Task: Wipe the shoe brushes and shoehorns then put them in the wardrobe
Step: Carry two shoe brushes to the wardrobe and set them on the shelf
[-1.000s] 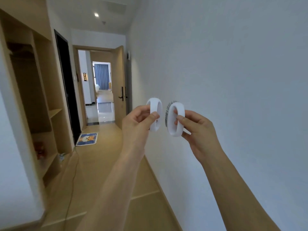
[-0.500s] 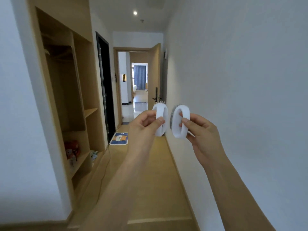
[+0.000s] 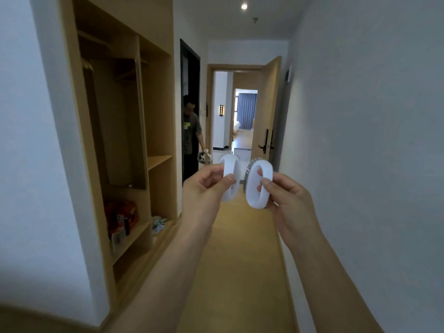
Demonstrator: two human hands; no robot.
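2 white shoe brushes, one [image 3: 231, 180] pinched in the left hand [image 3: 204, 188], the other [image 3: 259, 186] in the right hand [image 3: 288, 200], are carried mid-hallway; stowing in the open wardrobe [image 3: 125, 131] remains, and wiping looks finished.

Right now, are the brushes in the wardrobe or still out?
Out. The left hand holds one brush, the right hand the other, both in mid-air beside the open wardrobe.

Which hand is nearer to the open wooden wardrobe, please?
Left. The left hand is on the side of the open wooden wardrobe; the right hand is further out, by the white wall.
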